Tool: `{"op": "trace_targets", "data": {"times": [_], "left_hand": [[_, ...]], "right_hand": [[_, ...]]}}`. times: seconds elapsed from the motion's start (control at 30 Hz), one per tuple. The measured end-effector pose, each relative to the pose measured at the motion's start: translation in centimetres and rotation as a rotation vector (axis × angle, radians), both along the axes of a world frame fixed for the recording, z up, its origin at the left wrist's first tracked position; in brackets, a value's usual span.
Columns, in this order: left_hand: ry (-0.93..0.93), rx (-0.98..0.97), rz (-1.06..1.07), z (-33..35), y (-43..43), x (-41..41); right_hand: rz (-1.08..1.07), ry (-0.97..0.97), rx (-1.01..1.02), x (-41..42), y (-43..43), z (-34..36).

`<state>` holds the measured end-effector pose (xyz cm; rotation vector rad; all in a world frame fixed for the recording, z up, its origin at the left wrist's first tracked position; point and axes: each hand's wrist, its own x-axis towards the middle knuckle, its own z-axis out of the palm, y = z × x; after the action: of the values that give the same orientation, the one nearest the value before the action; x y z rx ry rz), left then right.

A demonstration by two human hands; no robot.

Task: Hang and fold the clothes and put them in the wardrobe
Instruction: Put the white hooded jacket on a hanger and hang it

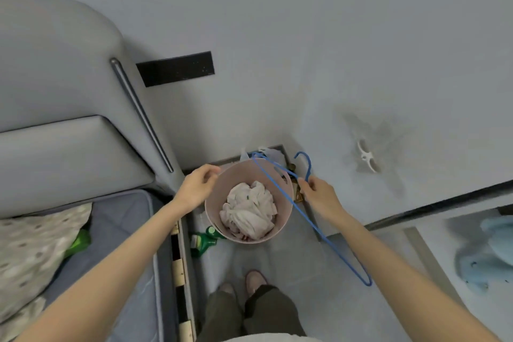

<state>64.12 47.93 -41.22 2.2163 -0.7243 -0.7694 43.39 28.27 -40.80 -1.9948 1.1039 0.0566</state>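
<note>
The right hand (319, 191) is sitting right of centre, fingers curling round the neck of a blue wire hanger (313, 226) just under its hook. The hook is pointing up towards the wall, and the long triangle of wire is slanting from the far rim of the tub down to the lower right, crossing over the tub's right edge.

Over on the left of centre, the left hand (198, 187) is reaching in, fingers bent and pinching the near-left rim of a pink laundry basket (219, 194). The basket is sitting on the floor (277, 266) in the middle of the frame, between the two hands. Inside it, a crumpled bundle of white clothes (249, 208) is lying at the bottom, with small coloured marks showing on the fabric.

Moving outward, a green bottle (205, 239) is lying on the floor, touching the basket's lower left side. Left of that, the bed (122, 219) is filling the lower left, with a patterned pillow (33, 247) resting on it and a grey padded headboard (55, 91) rising behind. A black panel (175, 68) is sitting on the wall in the upper middle, and a white wall hook (366, 157) is showing to the right. At the bottom centre, the person's slippers (255, 279) and dark trousers (266, 311) are pointing towards the basket.
</note>
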Motion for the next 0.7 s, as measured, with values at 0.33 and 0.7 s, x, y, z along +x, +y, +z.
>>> {"op": "trace_targets", "data": {"times": [0.33, 0.7], "left_hand": [[0.158, 0.253, -0.07, -13.2, -1.7, 3.7], [0.257, 0.35, -0.134, -35.8, -5.7, 2.4]], "right_hand": [[-0.219, -0.115, 0.045, 4.5, 0.4, -7.4], [-0.305, -0.276, -0.103, 4.9, -1.7, -24.4]]}}
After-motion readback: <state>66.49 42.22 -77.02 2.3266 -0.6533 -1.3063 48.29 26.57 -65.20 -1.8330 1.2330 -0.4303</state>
